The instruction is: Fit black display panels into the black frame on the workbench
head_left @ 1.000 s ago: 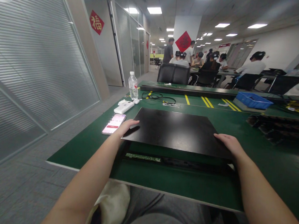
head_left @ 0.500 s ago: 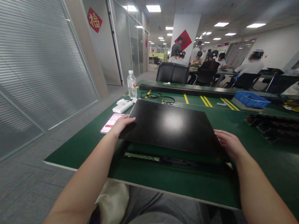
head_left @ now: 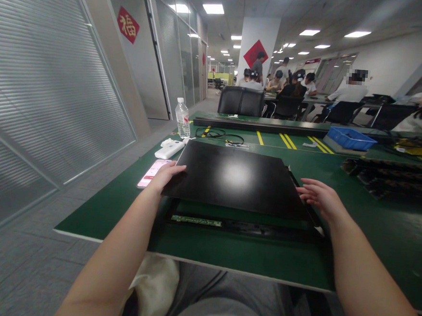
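Observation:
A thin, glossy black screen panel (head_left: 227, 178) lies tilted over a dark frame (head_left: 264, 229), with a ceiling light mirrored in it. Along the frame's near side runs a strip of green circuit board (head_left: 196, 221). My left hand (head_left: 167, 175) grips the panel's left edge, thumb on top and fingers underneath. Beside the right edge is my right hand (head_left: 318, 197), its fingers spread and holding nothing; whether a fingertip touches the frame's side I cannot tell. The panel hides the middle of the frame.
Left of the panel are a phone (head_left: 154, 173), a white device (head_left: 168, 149) and a water bottle (head_left: 182, 118). Behind it lies a coiled black cable (head_left: 216, 135). A blue bin (head_left: 350, 139) and stacked dark parts (head_left: 390, 178) are at right. Several people sit farther back.
My right hand has let go of the panel's right edge and spread its fingers. More of the frame's right side shows. My left hand still holds the panel; the view has shifted slightly.

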{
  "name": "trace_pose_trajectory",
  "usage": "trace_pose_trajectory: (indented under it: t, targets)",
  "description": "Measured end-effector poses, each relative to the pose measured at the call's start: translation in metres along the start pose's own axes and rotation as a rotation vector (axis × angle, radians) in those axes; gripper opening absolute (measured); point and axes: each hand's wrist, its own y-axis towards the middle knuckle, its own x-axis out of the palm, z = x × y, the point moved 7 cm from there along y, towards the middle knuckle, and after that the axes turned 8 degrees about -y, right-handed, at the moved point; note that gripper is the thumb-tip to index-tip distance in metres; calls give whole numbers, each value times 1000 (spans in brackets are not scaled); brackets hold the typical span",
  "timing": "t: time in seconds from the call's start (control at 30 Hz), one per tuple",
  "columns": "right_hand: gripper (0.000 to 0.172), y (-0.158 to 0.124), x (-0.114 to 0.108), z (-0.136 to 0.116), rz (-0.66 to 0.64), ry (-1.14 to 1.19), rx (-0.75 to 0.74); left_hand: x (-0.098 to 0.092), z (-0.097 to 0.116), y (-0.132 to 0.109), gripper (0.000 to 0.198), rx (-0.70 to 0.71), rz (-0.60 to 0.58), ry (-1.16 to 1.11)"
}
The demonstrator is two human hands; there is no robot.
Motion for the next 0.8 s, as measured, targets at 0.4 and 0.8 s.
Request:
trace_pose_trajectory:
  t: [0.4,0.8]
  targets:
    - [27,-2,0,-1,87,-64,-24,3,-5,2,27,-57,45,53]
    - [27,4,-10,6,164,-274,-32,16,-10,-7,23,-51,-6,167]
